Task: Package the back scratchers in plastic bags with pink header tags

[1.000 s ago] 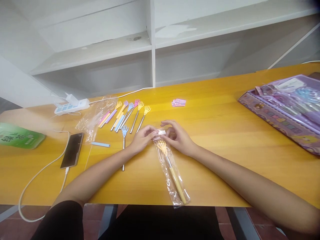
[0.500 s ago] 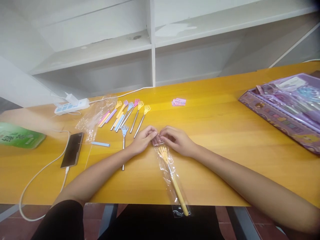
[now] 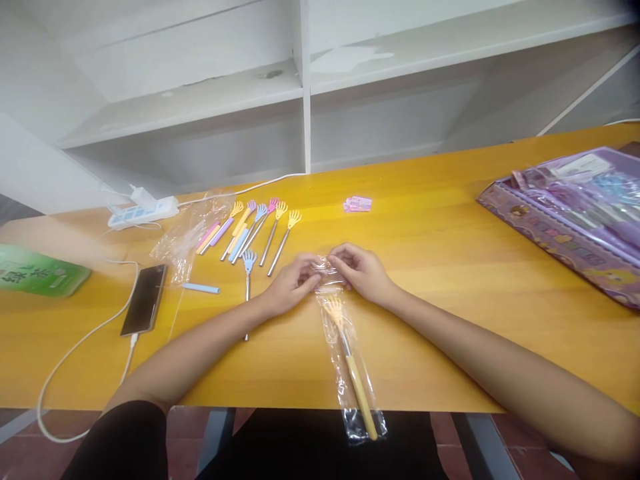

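Note:
My left hand [image 3: 295, 283] and my right hand [image 3: 361, 272] pinch the upper end of a clear plastic bag [image 3: 332, 373], one at each side. Inside the bag lies a yellow back scratcher [image 3: 361, 393], its claw head toward my hands and its handle pointing at me. The bag's lower end hangs over the table's front edge. Left of my left hand, a blue-headed back scratcher [image 3: 249, 263] rests on the table, partly covered by my forearm. Beyond it lie several more scratchers [image 3: 273, 233] with metal rods and coloured heads.
Coloured handle sleeves [image 3: 215, 235] and empty plastic bags [image 3: 183, 240] lie at the left, with a loose blue sleeve [image 3: 201, 288]. Further left are a phone [image 3: 145, 300] on a cable, a green package [image 3: 45, 272] and a power strip [image 3: 144, 213]. Pink cards [image 3: 358, 204] lie behind; a purple box [image 3: 570, 233] stands right.
My hands have moved slightly apart and to the right at the bag's top, spreading its upper end. The bag with the scratcher has shifted a little right and toward me.

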A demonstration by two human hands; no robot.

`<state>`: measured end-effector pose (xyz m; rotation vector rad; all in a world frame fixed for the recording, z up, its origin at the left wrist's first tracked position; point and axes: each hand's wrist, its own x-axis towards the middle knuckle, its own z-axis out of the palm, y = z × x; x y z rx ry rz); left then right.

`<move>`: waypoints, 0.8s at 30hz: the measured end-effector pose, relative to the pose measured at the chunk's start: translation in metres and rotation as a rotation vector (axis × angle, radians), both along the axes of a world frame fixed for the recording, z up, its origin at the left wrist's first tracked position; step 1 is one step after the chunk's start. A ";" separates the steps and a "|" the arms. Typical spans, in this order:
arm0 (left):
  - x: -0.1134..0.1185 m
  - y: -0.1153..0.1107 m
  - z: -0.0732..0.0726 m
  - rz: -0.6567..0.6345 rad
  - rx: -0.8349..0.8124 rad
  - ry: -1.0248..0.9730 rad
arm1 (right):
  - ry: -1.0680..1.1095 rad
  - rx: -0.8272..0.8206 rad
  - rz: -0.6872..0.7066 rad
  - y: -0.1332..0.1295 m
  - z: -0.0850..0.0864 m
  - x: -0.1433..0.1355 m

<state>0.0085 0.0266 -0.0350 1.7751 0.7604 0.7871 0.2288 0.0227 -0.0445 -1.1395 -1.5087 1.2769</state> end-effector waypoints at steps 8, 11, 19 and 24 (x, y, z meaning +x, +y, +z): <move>-0.001 0.004 0.000 0.051 0.143 0.161 | -0.144 0.200 -0.203 0.043 -0.012 0.025; -0.002 0.004 -0.004 0.050 0.100 0.129 | -0.381 0.422 -0.420 0.091 -0.018 0.050; -0.001 0.009 -0.007 0.112 -0.147 -0.118 | -0.753 0.298 -0.618 0.166 -0.039 0.092; 0.001 0.011 -0.005 0.195 -0.191 -0.113 | -0.788 0.309 -0.576 0.164 -0.047 0.096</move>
